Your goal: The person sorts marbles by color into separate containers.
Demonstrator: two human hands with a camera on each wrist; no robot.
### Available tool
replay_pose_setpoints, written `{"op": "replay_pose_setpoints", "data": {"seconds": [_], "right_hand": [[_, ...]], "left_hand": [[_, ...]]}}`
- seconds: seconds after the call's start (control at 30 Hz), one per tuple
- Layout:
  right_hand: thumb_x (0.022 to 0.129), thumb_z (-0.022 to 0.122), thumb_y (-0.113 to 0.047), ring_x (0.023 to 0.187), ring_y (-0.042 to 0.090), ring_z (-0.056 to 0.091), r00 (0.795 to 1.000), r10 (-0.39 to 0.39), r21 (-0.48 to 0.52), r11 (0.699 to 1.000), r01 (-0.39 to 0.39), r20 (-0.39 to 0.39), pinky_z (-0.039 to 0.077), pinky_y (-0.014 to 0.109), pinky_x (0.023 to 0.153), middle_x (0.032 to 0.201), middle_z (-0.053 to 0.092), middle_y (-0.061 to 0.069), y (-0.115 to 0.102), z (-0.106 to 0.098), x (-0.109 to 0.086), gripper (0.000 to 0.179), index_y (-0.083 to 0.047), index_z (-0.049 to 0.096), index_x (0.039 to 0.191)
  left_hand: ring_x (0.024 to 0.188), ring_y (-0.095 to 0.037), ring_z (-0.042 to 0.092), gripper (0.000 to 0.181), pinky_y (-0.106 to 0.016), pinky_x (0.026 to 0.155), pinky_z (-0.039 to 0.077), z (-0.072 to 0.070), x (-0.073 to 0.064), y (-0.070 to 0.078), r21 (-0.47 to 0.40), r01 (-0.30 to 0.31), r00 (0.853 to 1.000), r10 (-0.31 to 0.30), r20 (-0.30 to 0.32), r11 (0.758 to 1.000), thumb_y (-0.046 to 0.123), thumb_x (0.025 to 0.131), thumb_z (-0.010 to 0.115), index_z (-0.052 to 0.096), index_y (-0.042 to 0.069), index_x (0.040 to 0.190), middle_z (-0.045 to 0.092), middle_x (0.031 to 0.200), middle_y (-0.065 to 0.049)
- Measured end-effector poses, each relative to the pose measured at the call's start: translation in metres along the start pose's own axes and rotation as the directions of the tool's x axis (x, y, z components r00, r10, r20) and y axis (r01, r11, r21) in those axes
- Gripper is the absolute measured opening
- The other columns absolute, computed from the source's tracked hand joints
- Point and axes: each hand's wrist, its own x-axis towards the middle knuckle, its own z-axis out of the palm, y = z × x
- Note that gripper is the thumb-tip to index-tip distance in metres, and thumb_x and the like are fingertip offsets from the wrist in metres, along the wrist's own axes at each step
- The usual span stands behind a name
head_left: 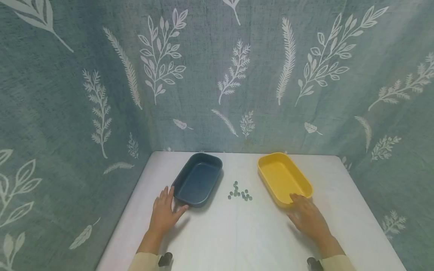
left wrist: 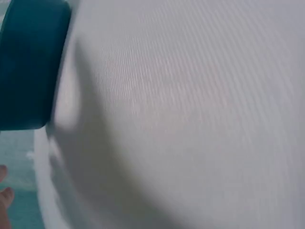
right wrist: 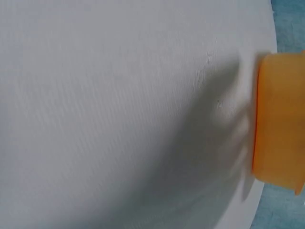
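Observation:
A dark blue rectangular tray (head_left: 200, 180) stands on the left of the white table, its inside bare. My left hand (head_left: 163, 217) is at its near left corner, fingers spread and fairly straight; whether they touch the rim I cannot tell. On the right is a yellow tray (head_left: 280, 176) of similar shape, also bare inside. My right hand (head_left: 309, 219) reaches its near end with loosely bent fingers, fingertips over the rim; contact is unclear. Between the trays lies a loose cluster of small greenish and bluish round pieces (head_left: 235, 194), which neither hand touches.
The white-covered table (head_left: 234, 237) extends in front of both trays. Green-grey cloth (head_left: 203, 75) with a white leaf print hangs behind the table and along both sides. Each wrist wears a dark device beside a pale sleeve (head_left: 145, 261).

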Motion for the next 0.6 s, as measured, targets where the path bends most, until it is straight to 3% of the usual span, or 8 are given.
{"op": "replay_pose_setpoints", "data": {"seconds": [0.1, 0.17, 0.3, 0.43, 0.53, 0.6], "right_hand": [[0.074, 0.083, -0.016, 0.112, 0.035, 0.057, 0.999, 0.003, 0.023, 1.0, -0.002, -0.045, 0.045, 0.05, 0.094, 0.124, 0.062, 0.015, -0.003, 0.005, -0.001, 0.063, 0.001, 0.057, 0.129], [0.074, 0.081, -0.013, 0.107, 0.033, 0.059, 0.995, -0.017, 0.031, 0.999, 0.02, -0.095, 0.048, 0.048, 0.09, 0.119, 0.064, 0.014, -0.004, 0.008, -0.001, 0.058, 0.001, 0.059, 0.125], [0.073, 0.073, -0.011, 0.098, 0.035, 0.061, 0.976, -0.083, 0.038, 0.995, 0.093, -0.203, 0.052, 0.047, 0.08, 0.111, 0.066, 0.014, -0.008, 0.014, -0.001, 0.048, 0.001, 0.063, 0.119], [0.074, 0.07, -0.011, 0.091, 0.036, 0.064, 0.963, -0.104, 0.045, 0.992, 0.119, -0.249, 0.055, 0.047, 0.072, 0.107, 0.067, 0.015, -0.015, 0.02, 0.003, 0.044, 0.0, 0.064, 0.116], [0.074, 0.074, -0.009, 0.09, 0.035, 0.066, 0.967, -0.075, 0.082, 0.992, 0.098, -0.244, 0.055, 0.047, 0.073, 0.106, 0.069, 0.015, -0.022, 0.025, 0.005, 0.043, 0.001, 0.066, 0.116], [0.075, 0.076, -0.007, 0.089, 0.032, 0.067, 0.974, -0.03, 0.141, 0.988, 0.063, -0.226, 0.056, 0.046, 0.074, 0.105, 0.07, 0.014, -0.027, 0.028, 0.007, 0.042, 0.001, 0.066, 0.116]], "left_hand": [[0.137, -0.05, 0.025, 0.102, -0.063, 0.109, 0.021, 0.001, 0.001, -0.002, -0.101, 0.113, 0.994, -0.111, 0.025, 0.989, 0.068, 0.084, 0.059, 0.022, 0.003, 0.153, 0.021, 0.155, -0.028], [0.137, -0.05, 0.025, 0.1, -0.064, 0.108, 0.024, 0.003, 0.003, -0.002, -0.187, 0.18, 0.984, -0.176, 0.04, 0.966, 0.067, 0.086, 0.057, 0.019, 0.005, 0.154, 0.02, 0.156, -0.026], [0.136, -0.047, 0.03, 0.092, -0.063, 0.106, 0.028, 0.009, 0.009, -0.005, -0.402, 0.271, 0.959, -0.281, 0.036, 0.875, 0.06, 0.091, 0.057, 0.016, 0.01, 0.156, 0.022, 0.155, -0.023], [0.137, -0.044, 0.031, 0.088, -0.059, 0.108, 0.029, 0.02, 0.016, -0.01, -0.573, 0.292, 0.941, -0.339, 0.026, 0.766, 0.054, 0.093, 0.057, 0.013, 0.012, 0.156, 0.028, 0.153, -0.021], [0.137, -0.042, 0.032, 0.086, -0.058, 0.108, 0.029, 0.028, 0.016, -0.012, -0.641, 0.293, 0.931, -0.366, 0.021, 0.709, 0.053, 0.093, 0.058, 0.013, 0.014, 0.156, 0.031, 0.152, -0.019], [0.138, -0.04, 0.032, 0.085, -0.057, 0.108, 0.03, 0.032, 0.014, -0.012, -0.664, 0.295, 0.924, -0.382, 0.014, 0.688, 0.052, 0.093, 0.059, 0.014, 0.016, 0.156, 0.033, 0.151, -0.018]]}}
